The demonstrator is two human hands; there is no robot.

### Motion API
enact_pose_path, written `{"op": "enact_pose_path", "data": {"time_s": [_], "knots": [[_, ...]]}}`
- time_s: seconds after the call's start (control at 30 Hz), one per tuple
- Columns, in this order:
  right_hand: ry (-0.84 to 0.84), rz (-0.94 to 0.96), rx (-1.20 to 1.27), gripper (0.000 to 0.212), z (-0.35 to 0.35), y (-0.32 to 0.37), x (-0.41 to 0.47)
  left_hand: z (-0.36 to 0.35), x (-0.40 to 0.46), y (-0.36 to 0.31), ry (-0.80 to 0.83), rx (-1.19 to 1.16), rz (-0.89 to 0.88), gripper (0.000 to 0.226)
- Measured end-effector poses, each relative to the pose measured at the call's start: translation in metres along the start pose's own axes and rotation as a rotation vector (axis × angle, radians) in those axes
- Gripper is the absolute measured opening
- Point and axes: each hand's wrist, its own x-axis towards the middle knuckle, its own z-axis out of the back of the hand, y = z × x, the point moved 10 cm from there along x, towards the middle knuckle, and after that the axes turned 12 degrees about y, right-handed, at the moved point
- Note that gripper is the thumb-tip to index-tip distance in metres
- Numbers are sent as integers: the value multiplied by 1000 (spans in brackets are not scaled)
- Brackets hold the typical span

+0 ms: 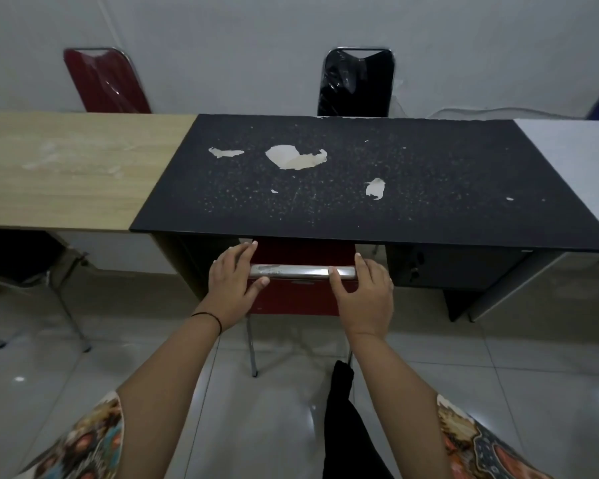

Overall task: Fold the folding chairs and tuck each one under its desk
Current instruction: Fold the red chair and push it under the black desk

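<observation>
An office or classroom: desks point(360, 174) in a row, chairs point(358, 84) against the wall.

Head view. Centre: black desk point(360, 181) with peeled patches on its top. Below its front edge, a red chair point(301, 295), its chrome bar point(301, 272) touched by the left hand point(234, 278) and right hand point(363, 292), fingers extended. Upper frame: 2 chairs, red point(106, 81) and black point(357, 84), behind the desks. Left: wooden desk point(66, 171).

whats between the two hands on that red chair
In the head view, a bare stretch of the red chair's chrome top rail spans between the left hand and right hand; nothing else sits there.
</observation>
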Motion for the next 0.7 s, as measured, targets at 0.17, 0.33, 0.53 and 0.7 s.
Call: {"op": "enact_pose_path", "data": {"time_s": [0.17, 0.33, 0.53, 0.7], "knots": [[-8, -32, 18, 64, -11, -2, 23, 1, 31, 7, 1, 9, -18, 76], [-23, -52, 56, 64, -22, -8, 49, 2, 65, 11, 41, 12, -14, 78], [-62, -32, 92, 60, -31, -10, 75, 5, 92, 11, 11, 7, -40, 73], [-87, -22, 54, 57, -31, -12, 78, 2, 91, 11, -39, -7, -45, 68]]}}
